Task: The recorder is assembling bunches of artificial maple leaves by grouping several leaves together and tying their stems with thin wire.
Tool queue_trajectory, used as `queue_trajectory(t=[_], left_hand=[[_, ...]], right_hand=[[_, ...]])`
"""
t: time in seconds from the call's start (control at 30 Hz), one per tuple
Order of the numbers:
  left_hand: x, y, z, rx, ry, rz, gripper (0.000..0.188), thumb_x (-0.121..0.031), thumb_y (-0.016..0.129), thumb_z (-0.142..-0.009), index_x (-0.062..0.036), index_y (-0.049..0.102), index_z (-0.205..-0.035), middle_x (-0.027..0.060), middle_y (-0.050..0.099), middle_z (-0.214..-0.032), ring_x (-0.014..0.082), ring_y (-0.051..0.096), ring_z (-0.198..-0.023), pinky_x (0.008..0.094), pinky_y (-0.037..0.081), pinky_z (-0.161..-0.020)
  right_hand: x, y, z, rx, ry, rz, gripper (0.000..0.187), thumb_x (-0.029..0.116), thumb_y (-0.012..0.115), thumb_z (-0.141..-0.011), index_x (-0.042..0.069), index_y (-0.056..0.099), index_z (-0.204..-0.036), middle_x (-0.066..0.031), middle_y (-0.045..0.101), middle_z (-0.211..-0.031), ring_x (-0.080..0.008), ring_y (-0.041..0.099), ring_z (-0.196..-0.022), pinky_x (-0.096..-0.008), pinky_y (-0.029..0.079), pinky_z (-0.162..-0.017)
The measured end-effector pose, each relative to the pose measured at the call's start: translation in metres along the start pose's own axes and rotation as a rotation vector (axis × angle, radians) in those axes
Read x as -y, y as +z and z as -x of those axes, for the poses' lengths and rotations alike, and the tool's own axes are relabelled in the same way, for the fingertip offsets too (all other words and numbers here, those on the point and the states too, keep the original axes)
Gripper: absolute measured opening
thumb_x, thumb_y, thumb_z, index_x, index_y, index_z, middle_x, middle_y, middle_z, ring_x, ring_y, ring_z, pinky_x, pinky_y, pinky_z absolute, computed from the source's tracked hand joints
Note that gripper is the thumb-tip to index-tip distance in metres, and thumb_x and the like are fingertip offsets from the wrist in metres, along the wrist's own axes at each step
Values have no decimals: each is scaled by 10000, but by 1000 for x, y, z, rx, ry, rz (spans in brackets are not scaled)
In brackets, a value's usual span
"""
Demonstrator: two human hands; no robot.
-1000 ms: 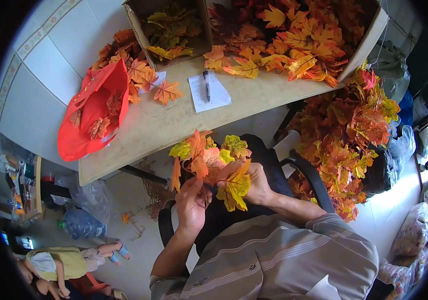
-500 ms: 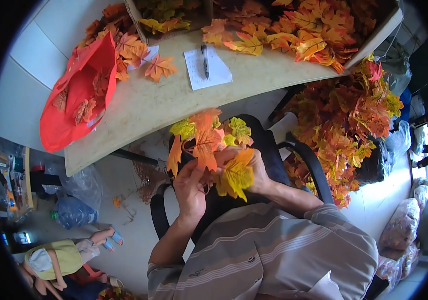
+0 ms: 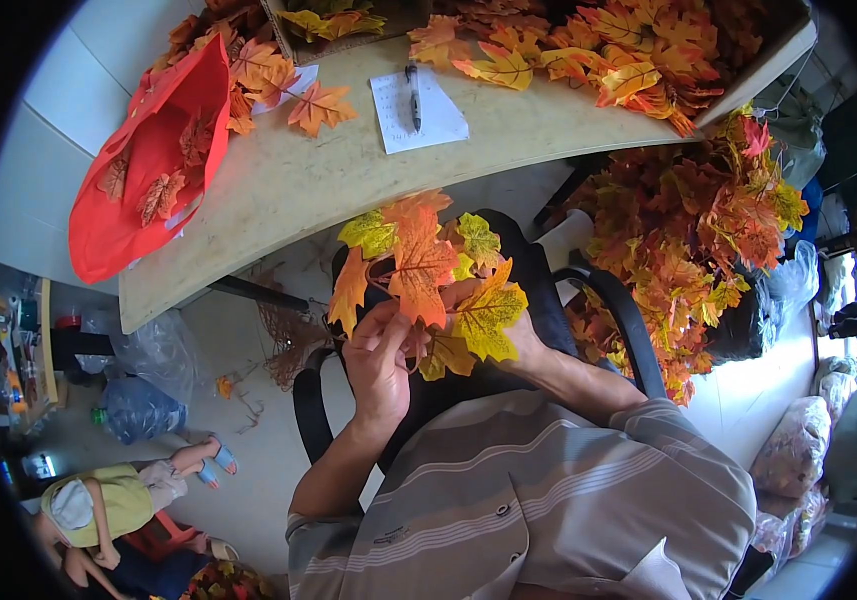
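In front of my chest I hold a small bunch of artificial maple leaves [image 3: 421, 268], orange at the centre with yellow-green ones around. My left hand [image 3: 379, 362] pinches it from below, thumb and fingers pressed together near the stems. My right hand [image 3: 526, 342] is at the other side, partly covered by a yellow leaf [image 3: 492, 314] with green tints. Some of its fingers curl behind the leaves; their tips are hidden. The bunch is in the air over a black chair [image 3: 509, 238], below the table's near edge.
The curved table [image 3: 279, 180] carries a white paper [image 3: 439, 132], a pen [image 3: 415, 100], a red cloth container [image 3: 109, 235] holding leaves, and a leaf pile [image 3: 639, 50]. Leaf garlands [image 3: 669, 250] hang at right beside the chair's armrest [image 3: 634, 320]. Another person [image 3: 114, 520] is at lower left.
The yellow leaf by my right hand has turned up and outward, its face now spread flat. Another yellowish leaf shows beneath it. Both hands keep hold, and the view has shifted slightly.
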State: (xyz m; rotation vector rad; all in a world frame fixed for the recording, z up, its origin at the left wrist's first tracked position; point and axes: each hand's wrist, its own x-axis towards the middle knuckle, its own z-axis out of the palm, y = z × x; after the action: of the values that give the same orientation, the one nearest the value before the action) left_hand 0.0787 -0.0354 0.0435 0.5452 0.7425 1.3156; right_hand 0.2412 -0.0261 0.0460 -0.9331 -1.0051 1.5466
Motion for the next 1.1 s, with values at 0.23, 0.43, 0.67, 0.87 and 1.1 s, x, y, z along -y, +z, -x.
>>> queue_trajectory(t=[0.23, 0.43, 0.67, 0.87, 1.1], left_hand=[[5, 4, 0, -17, 55, -75, 126, -49, 595, -888, 30, 610, -984, 94, 658, -831, 133, 611, -651, 250, 466, -579], [5, 8, 0, -43, 61, -100, 116, -51, 606, -886, 34, 621, -963, 95, 656, -809, 138, 618, -663, 246, 480, -591], [1, 2, 2, -48, 71, -139, 132, -48, 612, -882, 35, 618, -985, 84, 653, -826, 135, 627, -675, 250, 511, -602], [4, -1, -4, -6, 28, -169, 127, -53, 624, -866, 32, 601, -957, 87, 643, -784, 130, 608, -613, 254, 486, -542], [-22, 15, 2, 126, -145, -404, 255, -203, 534, -868, 4, 567, -1012, 49, 587, -894, 106, 556, -733, 230, 438, -612]], right_hand=[[-1, -1, 3, 4, -77, -27, 161, 55, 738, -764, -10, 662, -890, -44, 667, -834, -98, 618, -731, -245, 505, -674], [-7, 0, 2, -46, -47, -47, 168, 73, 710, -784, -18, 645, -909, -45, 649, -843, -95, 602, -742, -248, 491, -687], [-26, 0, 0, -103, -113, -13, 165, 63, 704, -778, -14, 642, -910, -31, 657, -850, -90, 602, -748, -250, 490, -680], [-9, 1, 2, -47, -165, -108, 151, -34, 671, -773, -33, 639, -921, -54, 673, -886, -116, 637, -755, -268, 525, -695], [1, 5, 6, 21, -286, 33, 231, 57, 648, -761, -15, 643, -980, -36, 657, -865, -83, 588, -850, -268, 487, -747]])
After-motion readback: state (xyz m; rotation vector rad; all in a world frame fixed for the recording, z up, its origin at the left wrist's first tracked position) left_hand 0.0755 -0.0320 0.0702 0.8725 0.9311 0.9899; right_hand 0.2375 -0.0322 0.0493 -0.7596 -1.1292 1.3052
